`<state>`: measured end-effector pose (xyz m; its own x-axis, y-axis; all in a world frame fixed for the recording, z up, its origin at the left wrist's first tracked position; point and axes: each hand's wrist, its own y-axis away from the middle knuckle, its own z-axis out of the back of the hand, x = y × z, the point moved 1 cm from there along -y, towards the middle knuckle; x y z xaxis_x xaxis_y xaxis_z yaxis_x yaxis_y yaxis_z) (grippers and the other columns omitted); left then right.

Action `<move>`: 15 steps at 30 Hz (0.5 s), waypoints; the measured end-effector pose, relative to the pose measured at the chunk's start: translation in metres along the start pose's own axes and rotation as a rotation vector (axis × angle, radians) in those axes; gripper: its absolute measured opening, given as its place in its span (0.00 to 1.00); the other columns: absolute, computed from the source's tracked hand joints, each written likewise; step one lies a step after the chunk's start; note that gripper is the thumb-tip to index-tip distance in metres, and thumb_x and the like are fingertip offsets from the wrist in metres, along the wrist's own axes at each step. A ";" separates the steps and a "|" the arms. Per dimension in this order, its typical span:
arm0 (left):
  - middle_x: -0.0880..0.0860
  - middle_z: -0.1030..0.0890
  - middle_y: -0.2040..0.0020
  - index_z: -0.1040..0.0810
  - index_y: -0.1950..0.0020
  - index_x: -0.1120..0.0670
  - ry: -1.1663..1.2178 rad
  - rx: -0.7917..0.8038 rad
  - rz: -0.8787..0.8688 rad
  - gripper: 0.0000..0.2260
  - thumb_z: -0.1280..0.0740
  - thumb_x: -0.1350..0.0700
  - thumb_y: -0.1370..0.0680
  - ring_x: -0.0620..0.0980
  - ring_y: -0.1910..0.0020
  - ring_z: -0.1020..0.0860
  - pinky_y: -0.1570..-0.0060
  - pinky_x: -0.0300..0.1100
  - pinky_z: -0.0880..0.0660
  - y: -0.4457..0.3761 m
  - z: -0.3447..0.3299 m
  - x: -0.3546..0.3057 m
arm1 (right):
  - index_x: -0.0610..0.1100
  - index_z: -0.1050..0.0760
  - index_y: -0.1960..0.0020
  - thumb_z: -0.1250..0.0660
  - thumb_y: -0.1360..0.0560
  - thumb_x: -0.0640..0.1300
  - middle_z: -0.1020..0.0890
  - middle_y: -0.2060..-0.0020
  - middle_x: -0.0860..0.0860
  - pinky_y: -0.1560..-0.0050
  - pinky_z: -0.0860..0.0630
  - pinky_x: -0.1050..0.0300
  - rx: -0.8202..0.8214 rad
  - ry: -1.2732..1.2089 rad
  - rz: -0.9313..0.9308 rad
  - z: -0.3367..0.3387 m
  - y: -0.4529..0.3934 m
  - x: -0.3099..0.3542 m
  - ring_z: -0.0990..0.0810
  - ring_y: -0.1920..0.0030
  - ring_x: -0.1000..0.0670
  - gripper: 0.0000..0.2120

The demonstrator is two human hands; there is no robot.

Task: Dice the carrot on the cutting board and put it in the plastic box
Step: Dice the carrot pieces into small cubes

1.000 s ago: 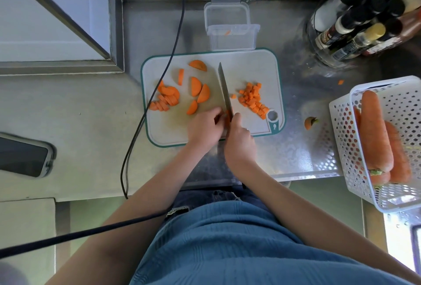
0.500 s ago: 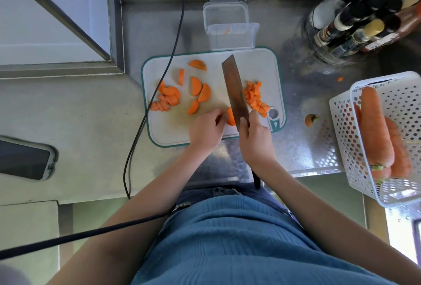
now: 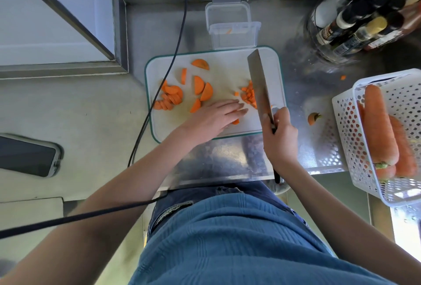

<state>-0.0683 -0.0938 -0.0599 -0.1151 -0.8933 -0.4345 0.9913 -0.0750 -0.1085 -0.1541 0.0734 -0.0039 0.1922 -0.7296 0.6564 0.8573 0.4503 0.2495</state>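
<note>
Your left hand [image 3: 214, 118] lies flat on the board [image 3: 227, 73], fingers straight and together, pointing at the diced pile [image 3: 248, 95]; a carrot bit [image 3: 235, 122] shows just under the fingertips. Your right hand [image 3: 279, 135] wraps its fingers tight round the knife [image 3: 259, 86] handle. The blade shows its flat side, long axis running from the board's near right edge toward its far edge, tip near the box [image 3: 233, 34]. It covers part of the pile. About five half-round slices lie loose mid-board, beside a heap [image 3: 169, 99] at the left edge. The one box touches the board's far edge, open, with one scrap inside. At least two whole carrots [image 3: 379, 125] lie in the basket [image 3: 344, 130] at the counter's right edge.
</note>
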 end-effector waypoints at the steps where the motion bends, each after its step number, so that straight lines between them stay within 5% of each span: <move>1: 0.57 0.21 0.41 0.22 0.40 0.59 0.001 0.046 -0.027 0.21 0.26 0.65 0.32 0.58 0.40 0.24 0.43 0.52 0.25 -0.007 -0.001 0.002 | 0.42 0.41 0.57 0.42 0.20 0.43 0.33 0.73 0.49 0.73 0.39 0.55 -0.005 -0.006 -0.005 0.001 -0.001 -0.001 0.36 0.74 0.50 0.10; 5: 0.56 0.20 0.54 0.19 0.56 0.60 0.012 0.134 -0.021 0.09 0.25 0.65 0.34 0.57 0.50 0.23 0.57 0.48 0.22 -0.025 0.003 0.008 | 0.42 0.41 0.57 0.42 0.20 0.43 0.31 0.72 0.48 0.73 0.37 0.53 -0.013 -0.020 -0.030 0.003 -0.002 -0.005 0.35 0.74 0.49 0.11; 15: 0.59 0.23 0.60 0.23 0.58 0.62 -0.162 0.185 0.012 0.13 0.22 0.61 0.36 0.58 0.60 0.24 0.64 0.49 0.22 -0.019 0.004 0.005 | 0.43 0.40 0.55 0.43 0.19 0.44 0.31 0.72 0.49 0.75 0.39 0.57 0.018 -0.029 -0.033 0.002 0.001 -0.004 0.35 0.75 0.51 0.09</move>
<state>-0.0877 -0.0984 -0.0565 -0.1060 -0.9529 -0.2843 0.9891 -0.1303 0.0682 -0.1547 0.0775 -0.0051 0.1499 -0.7290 0.6679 0.8543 0.4356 0.2836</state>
